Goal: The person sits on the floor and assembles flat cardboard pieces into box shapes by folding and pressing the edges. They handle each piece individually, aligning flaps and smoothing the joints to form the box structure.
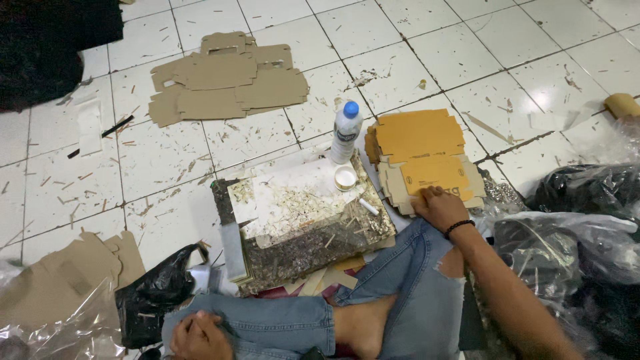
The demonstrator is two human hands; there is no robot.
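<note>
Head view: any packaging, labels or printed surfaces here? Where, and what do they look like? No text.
Flat box blanks: stack on the floor under the right hand, yellow-brown card, dark print on top.
Second stack of blanks: floor, upper left, duller brown, die-cut.
Plastic bottle: upright beside the board, clear, blue cap, white-and-blue label band.
Left hand: resting on the knee, holds nothing printed.
No signs or screens.

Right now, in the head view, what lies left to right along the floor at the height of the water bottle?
Black stick → grey flat cardboard pile → water bottle → yellow flat box stack → paper roll.
</note>
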